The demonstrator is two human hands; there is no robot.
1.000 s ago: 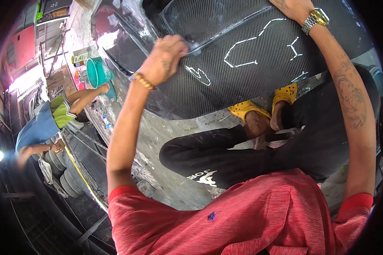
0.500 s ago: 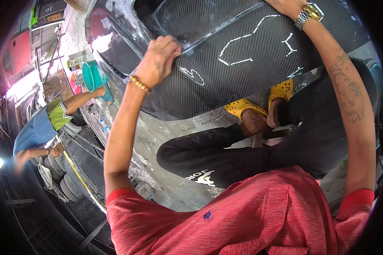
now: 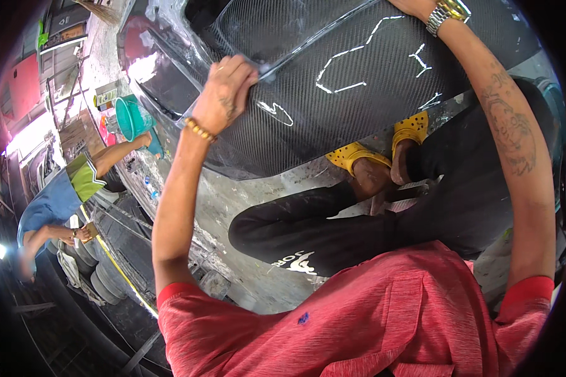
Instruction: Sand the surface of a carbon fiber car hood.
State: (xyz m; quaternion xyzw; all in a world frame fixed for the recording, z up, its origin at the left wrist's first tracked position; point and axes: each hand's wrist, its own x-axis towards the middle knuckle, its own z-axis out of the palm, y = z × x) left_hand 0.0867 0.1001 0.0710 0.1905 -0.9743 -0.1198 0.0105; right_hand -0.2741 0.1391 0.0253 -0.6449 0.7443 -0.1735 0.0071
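— Above the yellow clogs, dark woven-patterned panel, already glossy and shaped?
— Yes; left hand on its ridge with fingers bunched, anything pinched hidden.
— And the right hand?
— Partly cut off; impossible to tell whether spread.
— Finished?
— Probably not: whitish smear near those fingers; remaining work unclear.

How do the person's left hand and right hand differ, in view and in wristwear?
The left hand shows its curled fingers; the right hand is partly cut off by the top edge. The left wears a beaded bracelet, the right a metal watch. Both hands are at the dark, woven-patterned panel.
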